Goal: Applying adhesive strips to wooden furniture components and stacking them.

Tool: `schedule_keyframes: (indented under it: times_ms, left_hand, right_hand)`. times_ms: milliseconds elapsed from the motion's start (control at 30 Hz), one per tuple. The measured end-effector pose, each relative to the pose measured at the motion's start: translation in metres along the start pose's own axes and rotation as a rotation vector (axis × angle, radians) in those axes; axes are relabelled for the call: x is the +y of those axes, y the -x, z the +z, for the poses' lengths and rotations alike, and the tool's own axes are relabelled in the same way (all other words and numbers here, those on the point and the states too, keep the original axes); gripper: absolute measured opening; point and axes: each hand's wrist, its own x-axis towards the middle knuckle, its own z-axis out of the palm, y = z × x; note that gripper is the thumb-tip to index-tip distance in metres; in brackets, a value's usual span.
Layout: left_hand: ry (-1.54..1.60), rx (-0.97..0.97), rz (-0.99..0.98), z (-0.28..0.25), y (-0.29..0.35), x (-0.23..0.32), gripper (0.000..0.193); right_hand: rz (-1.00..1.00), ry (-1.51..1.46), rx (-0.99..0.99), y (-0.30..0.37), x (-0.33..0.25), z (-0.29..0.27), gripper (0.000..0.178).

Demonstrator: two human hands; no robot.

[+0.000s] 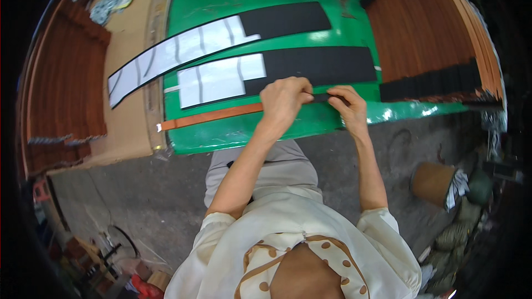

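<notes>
Cream shirt (302, 215) closest; L hand (284, 99), R hand (351, 109) pinch blk strip (321, 98) in line w/ brn strip (216, 115).

No lettering, number or sign can be read. The near glossy white sheet (221, 72), on a flat black panel (321, 65), and the far glossy white sheet (188, 44), on another, show dark grey streaks. Markings on the crumpled yellow-and-grey plastic wrapping (119, 0), far left, are too blurred to tell.
</notes>
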Motion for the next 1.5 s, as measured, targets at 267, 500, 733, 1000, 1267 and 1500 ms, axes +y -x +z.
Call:
schedule_keyframes:
  times_ms: [267,500,733,1000,1267,1500]
  left_hand:
    - [0.106,-0.122,0.09,0.013,-0.009,-0.001,0.014]
    - [0.096,-0.087,0.156,0.003,-0.006,-0.013,0.012]
    - [0.083,-0.157,0.1,0.004,-0.007,-0.005,0.013]
    - [0.073,-0.117,0.188,0.009,-0.005,-0.01,0.013]
    - [0.044,-0.082,0.28,0.009,-0.002,-0.011,0.016]
    - [0.027,-0.034,0.277,0.009,0.0,-0.009,0.012]
  right_hand:
    - [-0.036,0.025,0.083,0.008,0.01,-0.012,0.017]
    - [-0.177,0.306,-0.069,-0.009,-0.022,-0.005,0.02]
    - [-0.349,0.591,-0.198,-0.015,-0.033,-0.019,0.025]
    - [-0.382,0.657,-0.249,-0.018,-0.036,-0.022,0.026]
    - [-0.437,0.737,-0.284,-0.019,-0.044,-0.023,0.025]
    - [-0.442,0.746,-0.291,-0.02,-0.047,-0.022,0.025]
